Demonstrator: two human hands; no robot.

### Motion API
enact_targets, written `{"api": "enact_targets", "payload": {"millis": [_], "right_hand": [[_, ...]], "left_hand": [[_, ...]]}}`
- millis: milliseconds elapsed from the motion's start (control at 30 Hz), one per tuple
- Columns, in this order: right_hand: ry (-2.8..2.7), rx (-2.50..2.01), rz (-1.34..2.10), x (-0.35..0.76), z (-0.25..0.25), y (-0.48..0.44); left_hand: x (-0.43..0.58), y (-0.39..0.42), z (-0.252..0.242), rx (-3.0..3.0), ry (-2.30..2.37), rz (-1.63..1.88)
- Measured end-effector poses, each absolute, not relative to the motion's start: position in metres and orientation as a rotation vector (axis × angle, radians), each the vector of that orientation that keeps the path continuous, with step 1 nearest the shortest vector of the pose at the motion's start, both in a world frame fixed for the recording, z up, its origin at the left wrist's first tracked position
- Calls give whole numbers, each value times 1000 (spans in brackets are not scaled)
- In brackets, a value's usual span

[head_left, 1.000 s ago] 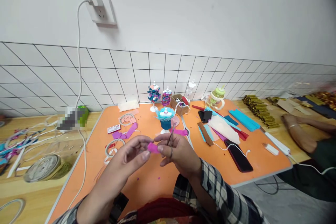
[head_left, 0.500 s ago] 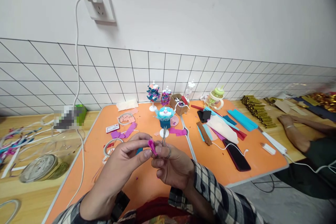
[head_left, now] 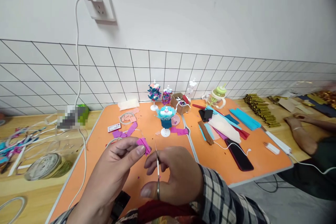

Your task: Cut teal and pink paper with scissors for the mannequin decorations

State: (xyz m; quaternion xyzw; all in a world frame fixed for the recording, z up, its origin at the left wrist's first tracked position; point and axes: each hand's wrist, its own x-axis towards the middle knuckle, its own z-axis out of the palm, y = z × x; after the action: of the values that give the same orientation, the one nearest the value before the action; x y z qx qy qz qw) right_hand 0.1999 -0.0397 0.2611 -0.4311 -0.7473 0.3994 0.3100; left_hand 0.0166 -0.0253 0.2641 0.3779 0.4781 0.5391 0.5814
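Near the middle of the view, my left hand [head_left: 115, 162] pinches a small folded piece of magenta paper [head_left: 144, 146] between thumb and fingertips. Just to its right, my right hand [head_left: 173, 173] holds a slim pair of metal scissors [head_left: 158, 168], their tips pointing away from me and a loop at the thumb. The scissors and the paper are apart. Beyond the hands stands a small dress form [head_left: 166, 119] with a light blue ruffle and a dark teal skirt on a white base. Magenta paper strips [head_left: 179, 131] lie beside it.
Two decorated stands [head_left: 154, 92], a cardboard box [head_left: 180, 103] and a green-lidded bottle [head_left: 218, 96] line the back. Coloured paper [head_left: 224, 127] and a phone [head_left: 238, 155] lie right. Another person's forearms [head_left: 301, 134] rest at far right; a round container [head_left: 43, 166] is left.
My right hand has come away from the magenta paper and turned, bringing the scissors down and nearer to me. My left hand has shifted slightly left with the paper, which now shows more of its folds.
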Motion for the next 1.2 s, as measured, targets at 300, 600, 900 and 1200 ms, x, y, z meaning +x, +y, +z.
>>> {"api": "enact_targets", "payload": {"millis": [300,600,900,1200], "right_hand": [[-2155,-1327,1022,187,270,-44],[-2195,-1396,1075,191,278,-45],[-2142,-1341,1136,193,276,-45],[-2125,-1337,1105,197,270,-46]], "left_hand": [[16,-32,264,982,1191,1180],[14,-34,263,989,1244,1172],[14,-34,260,1079,1188,1131],[15,-33,262,1098,1160,1113]]}}
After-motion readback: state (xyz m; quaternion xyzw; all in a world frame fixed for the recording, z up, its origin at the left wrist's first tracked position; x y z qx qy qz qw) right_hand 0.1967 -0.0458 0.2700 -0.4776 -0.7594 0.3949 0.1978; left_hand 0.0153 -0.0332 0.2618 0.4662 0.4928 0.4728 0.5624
